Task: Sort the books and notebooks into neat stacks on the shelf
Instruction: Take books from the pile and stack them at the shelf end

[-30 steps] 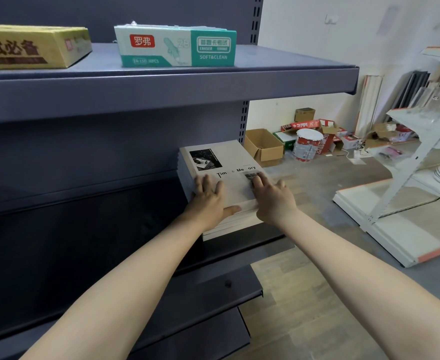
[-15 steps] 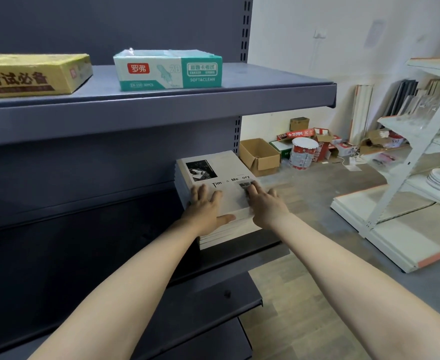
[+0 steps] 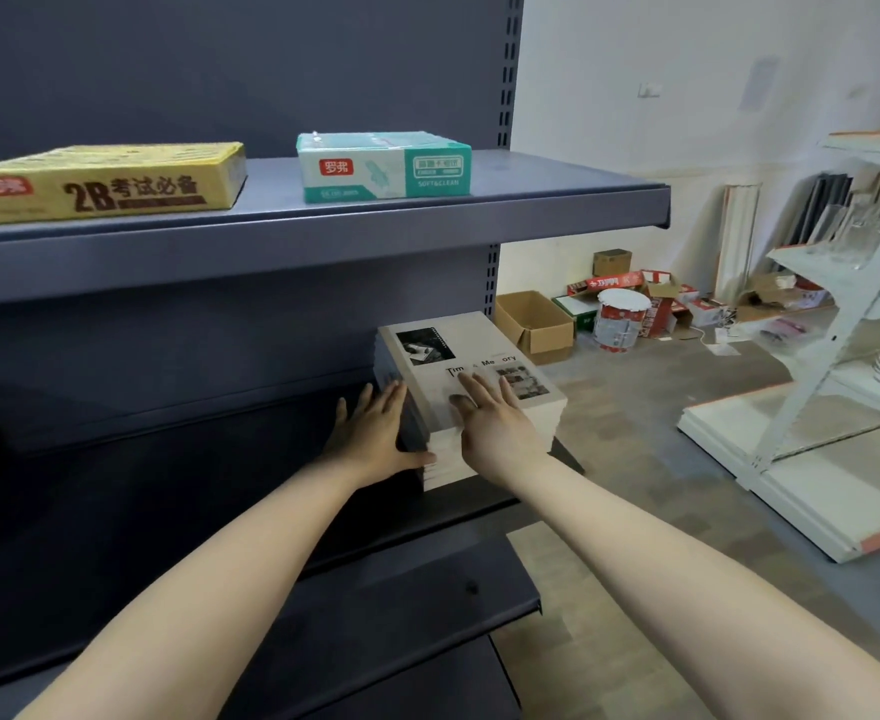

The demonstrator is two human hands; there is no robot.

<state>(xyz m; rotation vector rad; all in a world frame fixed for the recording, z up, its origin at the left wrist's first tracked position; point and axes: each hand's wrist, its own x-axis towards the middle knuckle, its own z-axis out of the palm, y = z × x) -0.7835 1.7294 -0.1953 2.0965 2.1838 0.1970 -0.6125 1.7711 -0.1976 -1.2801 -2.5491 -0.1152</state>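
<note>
Left grip (image 3: 375,433) wide, flat against stack (image 3: 484,337) side; right grip (image 3: 495,426) wide, flat on top. Risk, I judge: uneven push skews books past shelf (image 3: 219,491) edge.

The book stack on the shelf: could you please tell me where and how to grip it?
Probably by its two long sides, low down, from the front, left hand on one, right hand on the other: the stack lies flat on the shelf, loose books, both sides free, back panel behind.
</note>
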